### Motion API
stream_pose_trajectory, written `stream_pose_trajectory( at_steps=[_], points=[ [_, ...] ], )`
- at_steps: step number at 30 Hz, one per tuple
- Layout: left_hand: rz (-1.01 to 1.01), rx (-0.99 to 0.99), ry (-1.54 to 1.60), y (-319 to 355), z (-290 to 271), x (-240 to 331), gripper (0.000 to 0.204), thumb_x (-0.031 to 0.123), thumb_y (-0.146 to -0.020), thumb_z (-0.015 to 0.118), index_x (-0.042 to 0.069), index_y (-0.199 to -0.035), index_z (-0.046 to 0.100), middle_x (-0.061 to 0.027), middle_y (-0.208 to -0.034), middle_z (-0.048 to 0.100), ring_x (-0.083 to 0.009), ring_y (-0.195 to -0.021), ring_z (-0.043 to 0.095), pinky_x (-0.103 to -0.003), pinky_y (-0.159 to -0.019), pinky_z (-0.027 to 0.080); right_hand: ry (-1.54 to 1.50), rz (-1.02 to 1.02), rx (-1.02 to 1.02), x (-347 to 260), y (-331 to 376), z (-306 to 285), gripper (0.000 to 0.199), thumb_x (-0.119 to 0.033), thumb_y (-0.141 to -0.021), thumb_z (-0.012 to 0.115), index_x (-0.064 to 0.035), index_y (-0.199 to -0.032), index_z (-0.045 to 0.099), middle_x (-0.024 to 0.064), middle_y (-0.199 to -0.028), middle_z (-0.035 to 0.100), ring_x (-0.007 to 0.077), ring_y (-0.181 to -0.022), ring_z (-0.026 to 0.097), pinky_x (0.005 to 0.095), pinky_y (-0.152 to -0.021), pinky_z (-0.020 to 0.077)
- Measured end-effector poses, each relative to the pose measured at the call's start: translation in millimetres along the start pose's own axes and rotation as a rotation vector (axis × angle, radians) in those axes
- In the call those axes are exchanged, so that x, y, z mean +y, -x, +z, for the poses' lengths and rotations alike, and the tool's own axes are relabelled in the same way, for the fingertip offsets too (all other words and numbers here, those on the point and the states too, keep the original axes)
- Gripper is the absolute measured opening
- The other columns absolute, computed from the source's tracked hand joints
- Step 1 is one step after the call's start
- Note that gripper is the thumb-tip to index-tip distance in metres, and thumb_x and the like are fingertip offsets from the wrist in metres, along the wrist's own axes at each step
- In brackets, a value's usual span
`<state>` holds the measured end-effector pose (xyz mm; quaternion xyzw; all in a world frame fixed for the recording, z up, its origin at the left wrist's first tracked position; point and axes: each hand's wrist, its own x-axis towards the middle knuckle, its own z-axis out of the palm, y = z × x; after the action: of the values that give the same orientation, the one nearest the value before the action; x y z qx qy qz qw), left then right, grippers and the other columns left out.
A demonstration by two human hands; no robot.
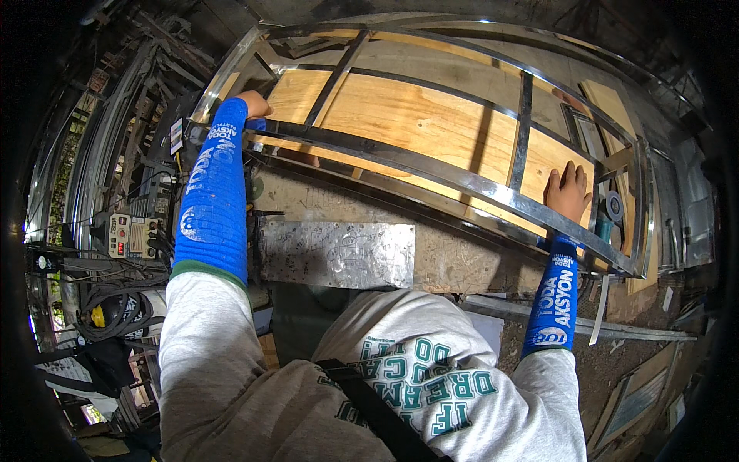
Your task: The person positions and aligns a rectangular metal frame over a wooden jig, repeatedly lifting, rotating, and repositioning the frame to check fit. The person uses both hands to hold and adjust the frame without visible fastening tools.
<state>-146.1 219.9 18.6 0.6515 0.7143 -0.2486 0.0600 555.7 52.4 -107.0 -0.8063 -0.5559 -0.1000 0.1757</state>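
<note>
A long rectangular frame of shiny metal tubing (pixel 431 171) lies across the work surface, slanting down to the right. Inside it is a plywood panel (pixel 416 115), with crossbars passing over the wood. At the frame's left end, my left hand (pixel 255 104) is closed over the near corner, its fingertips partly hidden. My right hand (pixel 568 192) reaches over the near rail toward the right end. Its fingers are spread flat on or just above the plywood, holding nothing. Blue sleeves cover both forearms.
A scuffed metal plate (pixel 336 255) lies in front of me. Left are a control box (pixel 132 236) with knobs, tangled cables (pixel 108 289) and metal racks. A round disc (pixel 613 206) sits by the frame's right end. A long metal bar (pixel 616 331) lies at lower right.
</note>
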Motion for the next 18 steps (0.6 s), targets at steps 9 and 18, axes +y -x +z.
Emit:
stream_pose_trajectory(
  at_steps=[9,18],
  points=[
    [-0.037,0.009,0.063,15.7,-7.3,8.9,0.056,0.051,-0.095,0.06,-0.001,-0.109,0.076,-0.0267,-0.116,0.072,-0.0419,-0.109,0.068,-0.046,-0.095,0.051,-0.003,0.013,-0.017,-0.2,-0.6,-1.3,0.057,-0.041,-0.102,0.053,-0.0081,-0.149,0.051,0.0218,-0.158,0.044,0.0385,-0.149,0.037,0.0669,-0.119,0.0224],
    [0.545,0.102,-0.516,-45.6,35.2,-62.1,0.026,0.028,-0.09,0.064,0.008,-0.1,0.076,-0.0232,-0.101,0.073,-0.0423,-0.096,0.071,-0.054,-0.085,0.056,-0.005,-0.059,0.094,10.1,-2.7,29.1,0.061,-0.041,-0.098,0.059,-0.0024,-0.144,0.055,0.0268,-0.149,0.051,0.0414,-0.146,0.041,0.069,-0.119,0.0234]
  ],
)
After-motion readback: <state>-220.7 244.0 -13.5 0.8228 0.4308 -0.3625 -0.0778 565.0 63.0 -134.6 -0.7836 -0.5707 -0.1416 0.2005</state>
